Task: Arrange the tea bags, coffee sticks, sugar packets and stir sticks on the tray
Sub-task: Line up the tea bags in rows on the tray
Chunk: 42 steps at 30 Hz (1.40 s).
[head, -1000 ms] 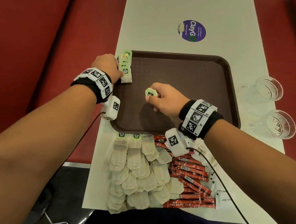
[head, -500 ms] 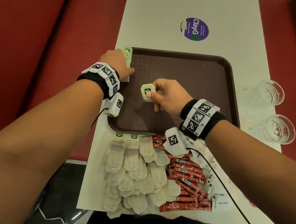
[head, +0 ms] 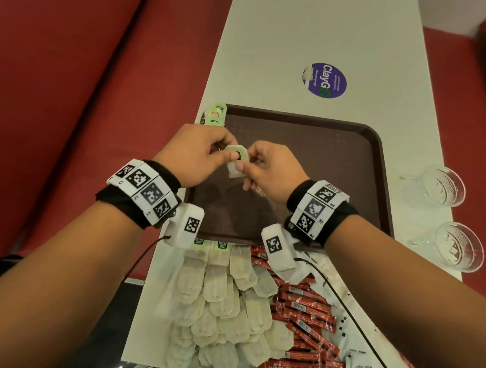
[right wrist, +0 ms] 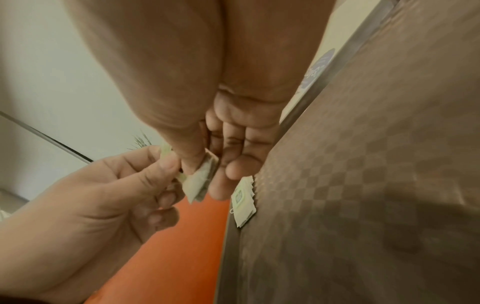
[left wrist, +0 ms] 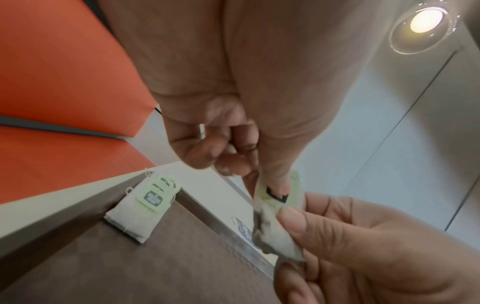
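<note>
Both hands meet above the brown tray (head: 337,157) and hold one tea bag (head: 235,166) between them. My left hand (head: 203,158) pinches its green tag (left wrist: 280,193) with thumb and forefinger. My right hand (head: 267,169) pinches the paper pouch (left wrist: 270,232) below it. A small stack of tea bags (head: 215,114) lies in the tray's far left corner, also seen in the left wrist view (left wrist: 145,207) and the right wrist view (right wrist: 242,201). On the table near me lie several loose tea bags (head: 218,305), red coffee sticks (head: 301,311) and white sugar packets (head: 350,322).
Two glass cups (head: 441,188) (head: 456,249) stand right of the tray on the white table (head: 324,21). A round purple sticker (head: 325,81) is beyond the tray. Red seating (head: 64,97) runs along the table's left side. A black cable (head: 342,307) crosses the packets.
My left hand left the stack in the tray's corner and came right to the tea bag. The right hand lifted that bag and moved it left, so both hands now hold it.
</note>
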Motion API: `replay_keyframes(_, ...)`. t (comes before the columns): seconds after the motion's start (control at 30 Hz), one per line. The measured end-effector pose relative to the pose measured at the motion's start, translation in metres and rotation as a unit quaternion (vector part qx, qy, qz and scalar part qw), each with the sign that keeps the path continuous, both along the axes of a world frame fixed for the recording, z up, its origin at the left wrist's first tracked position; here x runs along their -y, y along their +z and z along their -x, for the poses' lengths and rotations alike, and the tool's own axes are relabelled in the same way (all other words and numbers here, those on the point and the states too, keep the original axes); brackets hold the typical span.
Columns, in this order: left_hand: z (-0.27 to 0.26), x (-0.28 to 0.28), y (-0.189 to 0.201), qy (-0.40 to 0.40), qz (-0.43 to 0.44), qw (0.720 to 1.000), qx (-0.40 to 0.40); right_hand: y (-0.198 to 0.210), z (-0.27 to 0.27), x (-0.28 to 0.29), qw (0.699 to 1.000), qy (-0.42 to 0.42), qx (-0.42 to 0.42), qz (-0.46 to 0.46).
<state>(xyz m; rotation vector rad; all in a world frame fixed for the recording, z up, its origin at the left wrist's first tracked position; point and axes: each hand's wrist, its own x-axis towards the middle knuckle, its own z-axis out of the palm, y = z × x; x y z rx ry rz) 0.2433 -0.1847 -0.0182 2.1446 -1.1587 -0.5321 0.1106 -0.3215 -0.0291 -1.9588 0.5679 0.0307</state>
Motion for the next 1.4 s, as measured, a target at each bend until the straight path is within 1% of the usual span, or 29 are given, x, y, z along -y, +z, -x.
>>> replay_keyframes(0.07,-0.008,-0.001,-0.004,0.03,-0.004,1.0,-0.003,-0.003,0.0,0.0,1.0,-0.005,-0.007,0.002)
replay_keyframes(0.13,-0.023,-0.001,-0.008,0.06,-0.041,0.997,0.015,-0.005,0.005,0.001,1.0,0.008,-0.017,0.018)
replay_keyframes(0.23,-0.044,0.001,-0.018,0.052,-0.16,0.984,0.06,-0.008,0.026,0.002,0.988,0.097,-0.068,0.095)
replay_keyframes(0.3,-0.052,0.004,-0.029,0.052,-0.201,0.976,0.062,-0.009,0.042,0.003,0.974,0.154,-0.12,0.118)
replay_keyframes(0.4,-0.058,0.012,-0.045,0.112,-0.193,0.973,0.063,-0.012,0.057,0.003,0.951,0.211,-0.181,0.138)
replay_keyframes(0.5,-0.06,0.02,-0.049,0.162,-0.179,0.969,0.046,-0.014,0.066,-0.001,0.93,0.253,-0.219,0.15)
replay_keyframes(0.57,-0.061,0.023,-0.051,0.177,-0.176,0.968,0.037,-0.016,0.069,-0.005,0.921,0.269,-0.229,0.165)
replay_keyframes(0.67,-0.058,0.028,-0.048,0.204,-0.165,0.962,0.075,-0.018,0.071,-0.01,0.916,0.268,-0.232,0.187)
replay_keyframes(0.7,-0.055,0.031,-0.047,0.202,-0.174,0.959,0.096,-0.018,0.071,-0.011,0.916,0.266,-0.231,0.191)
replay_keyframes(0.77,-0.049,0.038,-0.045,0.17,-0.217,0.952,0.131,-0.017,0.071,-0.012,0.916,0.263,-0.23,0.196)
replay_keyframes(0.9,-0.043,0.055,-0.051,0.107,-0.308,0.924,0.2,-0.017,0.074,-0.012,0.916,0.264,-0.223,0.205)
replay_keyframes(0.97,-0.042,0.059,-0.055,0.096,-0.325,0.915,0.218,-0.017,0.075,-0.012,0.915,0.264,-0.216,0.213)
replay_keyframes(1.07,-0.041,0.059,-0.052,0.098,-0.326,0.915,0.218,-0.015,0.078,-0.015,0.915,0.259,-0.214,0.224)
replay_keyframes(1.13,-0.039,0.054,-0.046,0.103,-0.314,0.92,0.21,-0.013,0.079,-0.017,0.918,0.25,-0.209,0.227)
replay_keyframes(1.17,-0.037,0.05,-0.041,0.104,-0.295,0.929,0.199,-0.012,0.08,-0.018,0.919,0.246,-0.208,0.226)
replay_keyframes(1.27,-0.021,0.025,-0.02,0.091,-0.188,0.967,0.146,-0.009,0.083,-0.023,0.915,0.252,-0.202,0.243)
replay_keyframes(1.33,-0.003,0.002,-0.003,0.055,-0.151,0.978,0.133,-0.007,0.085,-0.028,0.911,0.264,-0.18,0.26)
replay_keyframes(1.4,0.019,-0.024,0.012,0.002,-0.165,0.978,0.125,-0.005,0.086,-0.034,0.907,0.284,-0.152,0.271)
